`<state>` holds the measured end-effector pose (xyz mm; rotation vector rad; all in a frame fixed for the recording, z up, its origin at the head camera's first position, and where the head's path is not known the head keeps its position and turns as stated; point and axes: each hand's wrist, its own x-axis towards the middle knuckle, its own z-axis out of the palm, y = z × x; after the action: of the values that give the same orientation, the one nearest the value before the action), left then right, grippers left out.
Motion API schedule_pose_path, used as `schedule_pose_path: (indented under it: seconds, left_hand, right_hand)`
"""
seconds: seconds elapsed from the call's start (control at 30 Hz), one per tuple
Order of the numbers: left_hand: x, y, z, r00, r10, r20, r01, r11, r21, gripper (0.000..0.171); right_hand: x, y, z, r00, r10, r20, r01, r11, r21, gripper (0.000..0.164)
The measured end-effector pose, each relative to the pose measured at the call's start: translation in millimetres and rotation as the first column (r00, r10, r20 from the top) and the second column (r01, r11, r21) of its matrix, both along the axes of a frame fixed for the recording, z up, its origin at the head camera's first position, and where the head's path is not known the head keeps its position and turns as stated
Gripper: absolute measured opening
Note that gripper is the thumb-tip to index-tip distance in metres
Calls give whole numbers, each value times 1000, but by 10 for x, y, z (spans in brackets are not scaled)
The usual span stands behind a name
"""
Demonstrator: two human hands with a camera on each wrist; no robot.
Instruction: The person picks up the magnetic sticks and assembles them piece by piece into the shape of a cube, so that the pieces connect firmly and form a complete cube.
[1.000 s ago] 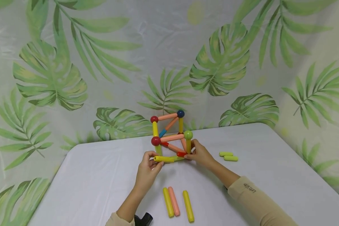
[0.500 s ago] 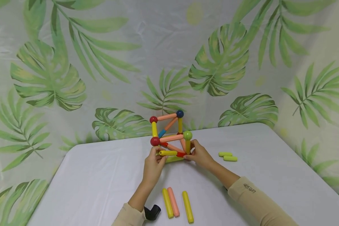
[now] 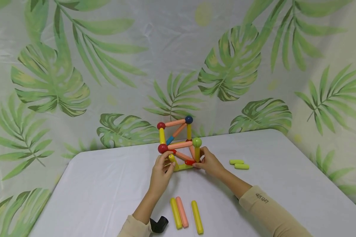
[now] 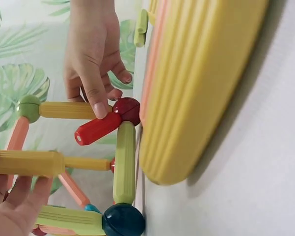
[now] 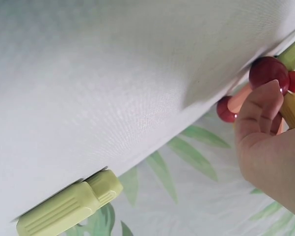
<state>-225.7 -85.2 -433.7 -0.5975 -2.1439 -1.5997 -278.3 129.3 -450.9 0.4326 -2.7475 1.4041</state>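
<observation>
A frame of magnetic rods and balls stands on the table. My left hand pinches a yellow rod beside the frame's near left corner; in the head view the rod is tilted up. At the lower right corner, my right hand holds a dark red ball, its thumb against a short red rod that sticks out from the ball with its other end free. A light green rod runs from this ball to a dark blue ball. A green ball tops the upright above.
Nearer the front lie a yellow rod, a salmon rod beside it and another yellow rod. Two short light green rods lie to the right. A leaf-patterned cloth hangs behind the table.
My left hand has moved right and slightly up. Its yellow rod, earlier lying across toward the red rod, has swung to a tilted upright position. The right hand stays at the corner.
</observation>
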Motion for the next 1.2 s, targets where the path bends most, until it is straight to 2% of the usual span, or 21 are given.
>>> schedule_pose_path:
  seconds: [0.1,0.2,0.3,0.4,0.47,0.63,0.73,0.87,1.07,1.2]
  left_hand:
    - [25,8,34,998,-12,66,21,991,-132,37]
    - [44,32,40,985,-43,167,86,963,-257,42]
    - [59,57,30,967,-57,247,136,940,-314,47]
    - [57,72,32,974,-23,224,111,914,-391,53]
    - [47,76,28,977,-6,215,96,908,-409,53]
    - [9,90,27,979,68,191,22,902,-430,34]
    - [0,85,53,981,137,136,-57,879,-474,25]
    - [-6,61,81,983,172,66,-119,866,-485,22]
    - [-36,21,72,987,159,17,-132,869,-478,23]
    - [-23,1,98,992,128,9,-112,901,-419,28]
  right_hand:
    - [1,7,-4,1000,-3,5,3,1000,-14,50]
    - [8,12,-2,1000,1,-4,-1,1000,-21,51]
    - [20,16,2,999,21,-33,-22,999,-28,52]
    - [31,17,6,998,43,-53,-45,998,-45,53]
    - [36,15,11,998,41,-52,-44,998,-47,53]
    - [36,8,6,999,15,-34,-17,999,-39,54]
    - [28,7,-6,999,23,-41,-24,999,-34,54]
    - [24,10,-18,997,49,-58,-51,998,-38,54]
    - [25,14,-24,996,64,-67,-67,997,-42,53]
    - [29,11,-26,995,71,-64,-74,996,-45,53]
